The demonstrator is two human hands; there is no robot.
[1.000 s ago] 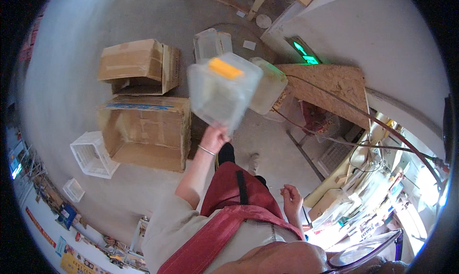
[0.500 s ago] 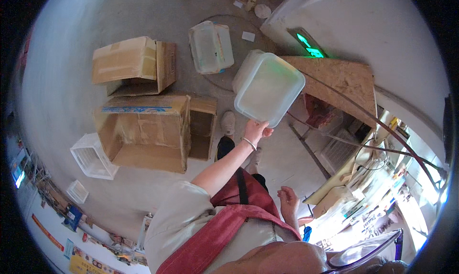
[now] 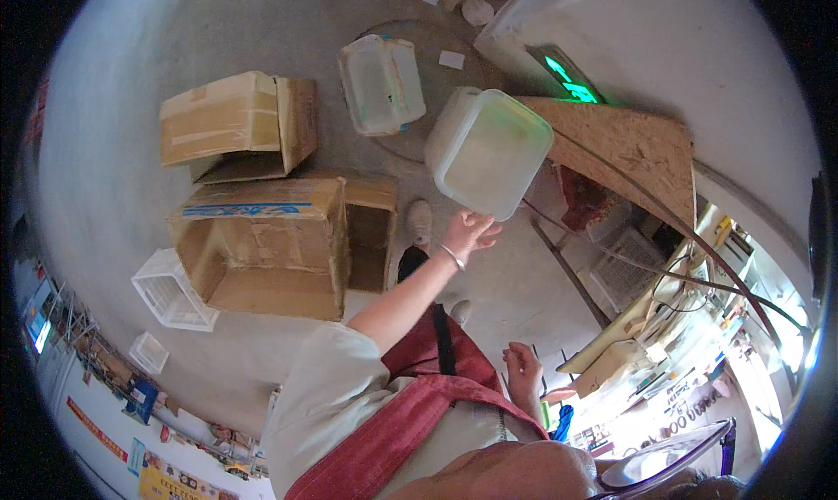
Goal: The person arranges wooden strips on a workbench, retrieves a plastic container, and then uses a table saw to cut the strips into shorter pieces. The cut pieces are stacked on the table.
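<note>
My left hand (image 3: 469, 232) reaches forward with its fingers apart, close to the near lower edge of a translucent plastic bin (image 3: 493, 155). The bin is pale and square with rounded corners, and its rim tilts toward me. Whether my fingertips still touch that rim is hard to tell. My right hand (image 3: 524, 367) hangs low beside my red apron (image 3: 449, 347), its fingers loosely bent and slightly apart, with nothing visible in them. A second translucent bin (image 3: 371, 85) lies on the floor farther ahead and to the left.
Cardboard boxes (image 3: 271, 256) stand on the floor at left, one facing me with its opening. Beside them are a white plastic basket (image 3: 175, 291) and a smaller one (image 3: 148, 352). At right, a chipboard panel (image 3: 624, 147) leans near a wall with a lit green sign (image 3: 569, 79).
The near bin has shifted slightly up and away. My left hand has dropped a little from its rim, and its fingers have loosened. My right hand stays low.
</note>
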